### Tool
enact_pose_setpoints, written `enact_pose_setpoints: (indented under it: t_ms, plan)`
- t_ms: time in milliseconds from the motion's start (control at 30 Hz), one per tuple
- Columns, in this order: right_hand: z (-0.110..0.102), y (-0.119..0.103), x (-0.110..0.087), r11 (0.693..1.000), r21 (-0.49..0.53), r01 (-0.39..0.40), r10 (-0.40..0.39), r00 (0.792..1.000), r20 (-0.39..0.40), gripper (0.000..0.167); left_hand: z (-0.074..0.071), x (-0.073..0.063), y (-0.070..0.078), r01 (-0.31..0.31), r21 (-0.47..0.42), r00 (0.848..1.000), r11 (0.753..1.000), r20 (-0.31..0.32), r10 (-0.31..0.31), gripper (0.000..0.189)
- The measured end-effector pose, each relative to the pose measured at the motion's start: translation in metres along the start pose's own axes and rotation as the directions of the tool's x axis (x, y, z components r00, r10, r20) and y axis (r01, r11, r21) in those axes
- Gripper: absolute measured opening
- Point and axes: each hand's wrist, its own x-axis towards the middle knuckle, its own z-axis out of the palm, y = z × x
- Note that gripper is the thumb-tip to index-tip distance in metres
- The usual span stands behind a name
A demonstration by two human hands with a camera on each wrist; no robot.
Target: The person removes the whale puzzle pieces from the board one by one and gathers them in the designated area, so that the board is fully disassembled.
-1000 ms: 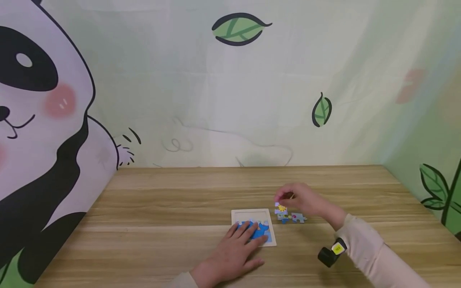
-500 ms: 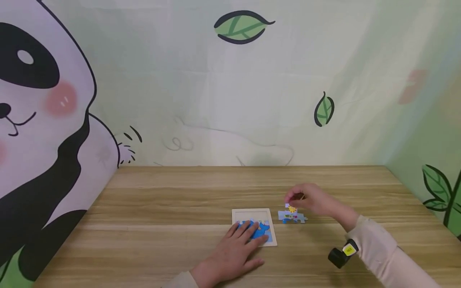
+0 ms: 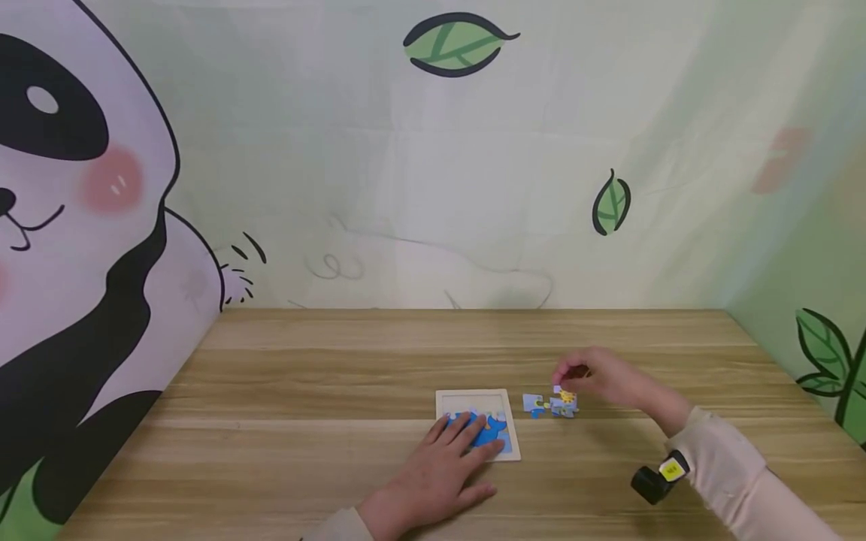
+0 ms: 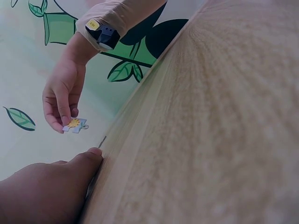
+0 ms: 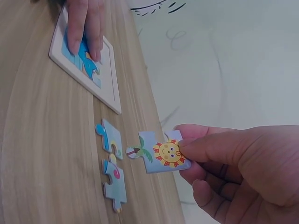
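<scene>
My right hand [image 3: 598, 373] pinches a puzzle piece [image 5: 161, 151] between thumb and fingers; it is printed with a smiling sun and a palm tree. The right wrist view has it raised off the table, above two loose pieces. One loose puzzle piece [image 5: 111, 140] lies nearer the frame, and a second puzzle piece [image 5: 115, 182] with a pink swirl lies beside it. My left hand [image 3: 436, 469] rests with spread fingers on the puzzle tray [image 3: 516, 443], a pale frame whose lower part holds blue picture pieces. Bare backing shows along the tray's far side.
The wooden table [image 3: 304, 376] stretches to a pale green wall cloth [image 3: 325, 150] painted with leaves. A large painted panda [image 3: 74, 225] covers the cloth at left. A black wrist camera [image 3: 655, 482] sits on the right sleeve.
My right hand has moved to the right with the sun piece, from above the left loose piece to above the right one. My left hand has stayed on the tray.
</scene>
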Motion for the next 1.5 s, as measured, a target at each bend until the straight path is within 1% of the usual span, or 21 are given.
enact_pose_setpoints:
  t_ms: [167,367,567,733,967,1300,1500]
  plan:
    - [-0.001,0.007,-0.003,0.999,0.038,-0.015,0.015,1.0,0.01,0.007,-0.001,0.0,0.001,0.008,-0.003,1.0,1.0,0.008,-0.008,0.056]
    - [-0.002,0.016,-0.005,0.998,0.051,-0.028,0.026,0.999,0.021,0.008,-0.003,0.0,0.002,0.02,-0.007,0.999,1.0,0.027,-0.02,0.056]
    - [-0.003,0.025,-0.01,0.997,0.078,-0.019,0.017,1.0,0.021,0.009,-0.004,0.0,0.002,0.016,-0.018,0.999,1.0,0.033,-0.015,0.056]
    - [-0.003,0.029,-0.013,0.995,0.096,-0.026,0.024,0.999,0.021,0.01,-0.004,0.0,0.002,0.012,-0.022,1.0,1.0,0.026,-0.011,0.056]
    - [-0.003,0.038,-0.016,0.994,0.099,-0.045,0.042,0.999,0.036,0.011,-0.002,-0.001,0.001,0.003,-0.01,1.0,1.0,0.006,-0.003,0.056]
    - [-0.002,0.045,-0.019,0.994,0.087,-0.066,0.063,0.997,0.041,0.009,-0.002,0.0,0.0,0.0,-0.014,1.0,1.0,0.009,0.001,0.057]
    - [0.0,0.052,-0.019,0.992,0.085,-0.097,0.094,0.995,0.036,0.009,-0.002,0.0,0.0,0.002,-0.018,1.0,1.0,0.019,-0.002,0.057]
